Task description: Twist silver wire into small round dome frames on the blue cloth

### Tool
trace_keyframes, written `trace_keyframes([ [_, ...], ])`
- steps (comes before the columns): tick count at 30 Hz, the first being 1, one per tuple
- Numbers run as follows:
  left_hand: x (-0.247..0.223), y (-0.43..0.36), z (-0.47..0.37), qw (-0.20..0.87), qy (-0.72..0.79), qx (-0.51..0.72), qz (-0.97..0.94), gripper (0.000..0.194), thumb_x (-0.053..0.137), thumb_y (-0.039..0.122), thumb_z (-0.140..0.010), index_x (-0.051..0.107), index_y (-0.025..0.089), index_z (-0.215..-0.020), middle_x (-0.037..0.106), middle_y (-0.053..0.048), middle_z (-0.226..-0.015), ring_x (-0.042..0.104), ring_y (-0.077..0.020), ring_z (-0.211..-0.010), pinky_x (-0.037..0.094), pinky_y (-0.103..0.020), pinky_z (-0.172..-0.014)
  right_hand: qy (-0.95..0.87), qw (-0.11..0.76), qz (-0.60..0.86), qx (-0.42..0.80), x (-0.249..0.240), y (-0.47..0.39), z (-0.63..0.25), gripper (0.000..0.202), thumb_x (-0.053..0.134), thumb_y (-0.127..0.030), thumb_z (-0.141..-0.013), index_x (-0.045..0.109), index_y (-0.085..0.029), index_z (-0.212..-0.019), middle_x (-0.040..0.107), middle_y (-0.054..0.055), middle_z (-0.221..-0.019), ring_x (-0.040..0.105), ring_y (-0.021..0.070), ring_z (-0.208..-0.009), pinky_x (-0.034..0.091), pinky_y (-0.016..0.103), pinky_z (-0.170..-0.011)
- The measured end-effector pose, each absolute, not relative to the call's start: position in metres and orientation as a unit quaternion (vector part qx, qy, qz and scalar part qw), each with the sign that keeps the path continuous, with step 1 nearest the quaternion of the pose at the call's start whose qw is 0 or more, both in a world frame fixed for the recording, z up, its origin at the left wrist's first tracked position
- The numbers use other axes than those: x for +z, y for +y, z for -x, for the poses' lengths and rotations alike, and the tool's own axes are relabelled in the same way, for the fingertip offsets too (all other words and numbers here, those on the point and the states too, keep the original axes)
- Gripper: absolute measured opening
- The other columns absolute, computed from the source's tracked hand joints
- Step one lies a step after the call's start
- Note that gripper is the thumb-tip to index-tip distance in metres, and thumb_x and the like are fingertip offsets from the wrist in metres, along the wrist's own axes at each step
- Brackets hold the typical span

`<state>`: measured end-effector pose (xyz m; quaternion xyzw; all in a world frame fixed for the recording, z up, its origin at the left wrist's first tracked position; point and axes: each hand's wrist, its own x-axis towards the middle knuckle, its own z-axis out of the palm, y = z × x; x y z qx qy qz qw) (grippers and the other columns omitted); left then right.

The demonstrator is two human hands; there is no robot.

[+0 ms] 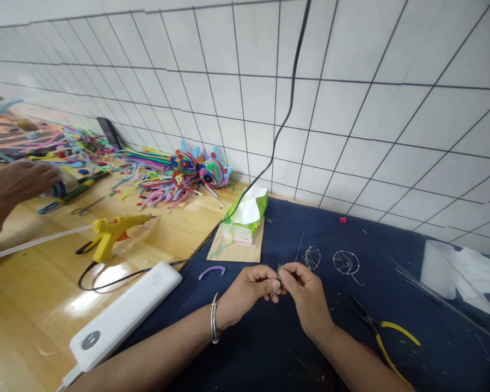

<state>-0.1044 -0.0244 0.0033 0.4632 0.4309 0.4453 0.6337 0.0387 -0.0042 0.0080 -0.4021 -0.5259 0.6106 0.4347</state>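
Note:
My left hand (255,283) and my right hand (302,286) meet over the dark blue cloth (277,337). Between their fingertips they pinch a small bundle of thin wire (278,275), mostly covered by the fingers, so its shape is unclear. Just beyond my right hand lie a wire frame shaped like a small cage (311,257) and a round wire hoop (345,263) with strands across it. Pliers (378,324) with yellow handles rest to the right, partly behind my right forearm.
A glue gun (110,234), white power bank (126,316) and tissue pack (249,212) stand left. Colourful pipe cleaners (163,185) pile along the wall. Another person's hand (28,179) is at far left. Long wires (428,286) lie at right; a black cable (283,120) hangs down.

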Motion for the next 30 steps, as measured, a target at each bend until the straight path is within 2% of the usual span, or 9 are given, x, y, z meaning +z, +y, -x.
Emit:
trace_keyframes([
  [23, -0.0009, -0.0237, 0.1050, 0.631, 0.438, 0.447, -0.459, 0.020, 0.058, 0.029, -0.077, 0.059, 0.010, -0.074, 0.063, -0.005, -0.073, 0.056, -0.0100, -0.060, 0.037, -0.020, -0.055, -0.535, 0.436, 0.401, 0.602, 0.0063, -0.0044, -0.0390, 0.011, 0.053, -0.029, -0.080, 0.053, -0.018, -0.077, 0.053, -0.002, -0.067, 0.051, 0.0102, -0.058, 0.044, 0.023, -0.057],
  [30, 0.0013, -0.0237, 0.1048, 0.627, 0.438, 0.446, -0.465, 0.020, 0.059, 0.029, -0.076, 0.059, 0.010, -0.072, 0.062, -0.003, -0.069, 0.054, -0.0089, -0.058, 0.037, -0.020, -0.055, -0.516, 0.439, 0.399, 0.617, 0.0076, -0.0046, -0.0380, 0.010, 0.055, -0.027, -0.077, 0.055, -0.017, -0.077, 0.053, -0.002, -0.066, 0.051, 0.0103, -0.057, 0.044, 0.023, -0.056],
])
